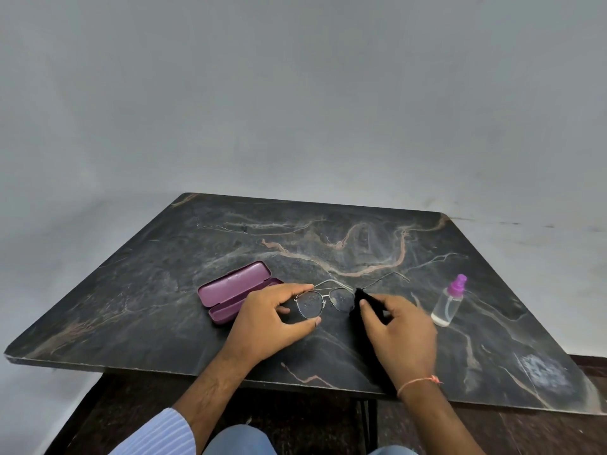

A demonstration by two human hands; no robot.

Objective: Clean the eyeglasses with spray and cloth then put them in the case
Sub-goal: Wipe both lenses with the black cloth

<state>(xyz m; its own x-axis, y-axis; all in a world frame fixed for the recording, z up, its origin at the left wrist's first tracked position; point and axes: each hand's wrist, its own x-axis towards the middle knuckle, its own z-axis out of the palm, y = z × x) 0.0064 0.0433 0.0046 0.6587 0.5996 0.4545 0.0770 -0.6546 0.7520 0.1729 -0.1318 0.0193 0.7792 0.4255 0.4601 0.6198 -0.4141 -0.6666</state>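
Frame centre: left hand (pixel 274 318) pinches the glasses (pixel 323 300) by the left lens rim, thumb below, fingers above. Right hand (pixel 399 336) pinches black cloth (pixel 356 302) against the right lens. Droplets on lenses. Open case (pixel 235 290) left, bottle (pixel 448 302) right, on table (pixel 230 231).

No readable txt, labels or nos. on anything in view.

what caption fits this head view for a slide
Left hand steadies droplet-speckled eyeglasses while right hand wipes with black cloth; case open.
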